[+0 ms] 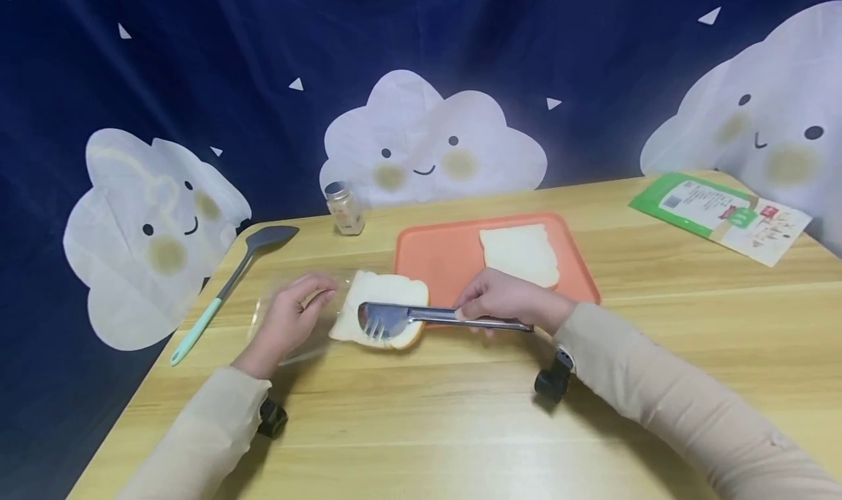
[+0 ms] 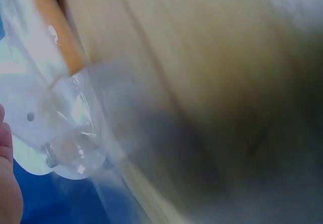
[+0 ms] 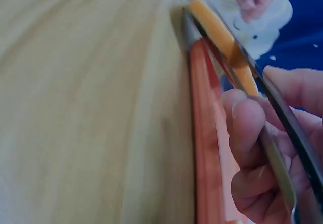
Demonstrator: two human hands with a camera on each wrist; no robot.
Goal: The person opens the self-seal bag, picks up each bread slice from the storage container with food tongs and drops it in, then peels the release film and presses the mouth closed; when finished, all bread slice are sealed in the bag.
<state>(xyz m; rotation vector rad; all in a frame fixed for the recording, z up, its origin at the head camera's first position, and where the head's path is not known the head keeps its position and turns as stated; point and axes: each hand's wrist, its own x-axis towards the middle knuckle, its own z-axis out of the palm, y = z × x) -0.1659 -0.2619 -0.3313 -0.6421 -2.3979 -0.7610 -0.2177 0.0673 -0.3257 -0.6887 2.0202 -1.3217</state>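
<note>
2 bread slices (image 1: 388, 289), 1 tray (image 1: 437, 257)

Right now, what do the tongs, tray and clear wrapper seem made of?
The tongs look like polished metal, probably stainless steel, given their bright reflections. The tray seems smooth, satin plastic: evenly coral, raised rim. The clear wrapper is likely thin, glossy plastic film, see-through with glints.

I am watching a light wood-grain surface (image 1: 421, 419) stretching beneath the left hand (image 1: 294, 313) and the right hand (image 1: 496, 295). Left of the left hand, a mint-handled spatula (image 1: 233, 275) is lying aslant. Beyond that hand, a small dark-capped jar (image 1: 346, 212) is standing. An orange tray (image 1: 437, 248) is lying mostly beyond the right hand; farther right, a green-and-white packet (image 1: 723, 215) is resting.
</note>
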